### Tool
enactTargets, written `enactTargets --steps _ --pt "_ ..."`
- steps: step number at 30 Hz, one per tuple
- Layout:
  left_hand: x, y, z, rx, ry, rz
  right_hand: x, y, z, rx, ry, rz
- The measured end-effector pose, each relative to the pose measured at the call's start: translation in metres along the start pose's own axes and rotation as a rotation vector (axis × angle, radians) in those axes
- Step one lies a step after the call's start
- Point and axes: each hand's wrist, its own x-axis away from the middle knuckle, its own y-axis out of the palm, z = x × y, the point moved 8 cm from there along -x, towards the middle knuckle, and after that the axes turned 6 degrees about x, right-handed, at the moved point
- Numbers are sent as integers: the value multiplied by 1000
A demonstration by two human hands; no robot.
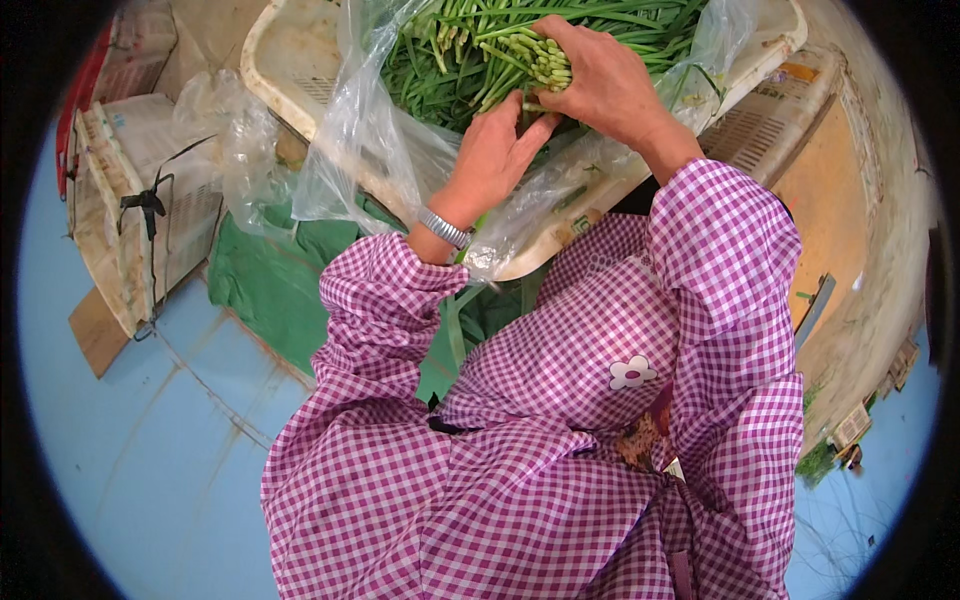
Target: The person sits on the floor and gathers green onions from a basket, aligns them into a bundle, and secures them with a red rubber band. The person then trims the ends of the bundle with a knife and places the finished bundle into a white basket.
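Note:
My right hand (607, 82) grips a bunch of thin green vegetable stems (551, 64) near their pale cut ends, which face down to the right. Just below the bunch is my left hand (499, 146), a metal watch band (444, 227) at its wrist. Its thumb and forefinger are spread near the lowest stem ends; whether they pinch one cannot be made out. Under both hands, more long green leaves and stems (442, 97) lie in a clear plastic bag (352, 127). That bag lines a dirty white plastic crate (262, 49).
Another white crate (750, 127) stands at the right by a tan board (821, 195). To the left, a tipped white crate (135, 202) carries a black cord (146, 202). Green sheeting (262, 262) lies between it and me, over a blue floor (142, 420).

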Motion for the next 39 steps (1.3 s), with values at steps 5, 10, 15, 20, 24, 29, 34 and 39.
enactTargets --steps 5,10,15,20,24,29,34,39 --pt "-4 2 0 261 -14 80 -2 -1 0 -18 20 -17" --pt "0 13 -13 746 -221 111 0 -4 -1 -36 34 -20" --pt "28 21 -71 701 -684 124 -5 -41 6 -156 193 43" --pt "13 -14 -21 -473 -111 323 -9 -68 -12 -192 200 88" --pt "-18 13 37 -686 198 196 -1 -46 16 -161 152 154" --pt "-59 60 -39 -853 97 30 -1 -67 1 -215 64 342" --pt "-55 69 -40 -801 67 12 9 -170 -8 -309 277 436" --pt "-58 55 -19 -827 139 -16 84 -316 -2 235 146 689"
